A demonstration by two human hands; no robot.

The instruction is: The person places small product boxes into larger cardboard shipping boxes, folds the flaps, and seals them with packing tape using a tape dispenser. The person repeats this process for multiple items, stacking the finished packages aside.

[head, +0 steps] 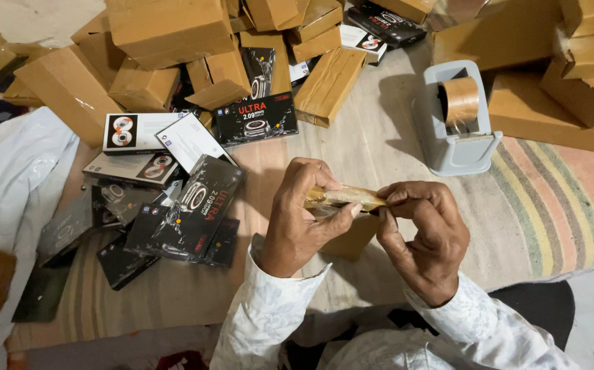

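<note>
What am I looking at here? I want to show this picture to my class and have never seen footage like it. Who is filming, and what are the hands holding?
There is no machine: a person wears a camera on the head, so the one picture looks down at their own two hands. The left hand and right hand, in white sleeves, pinch a strip of brown tape stretched between them, above a small brown box that they partly hide. Beyond sits a grey tape dispenser with a brown roll. To the left lie black and white product boxes, some overlapping. Plain cardboard boxes are heaped along the top. All rests on a striped mat.
</note>
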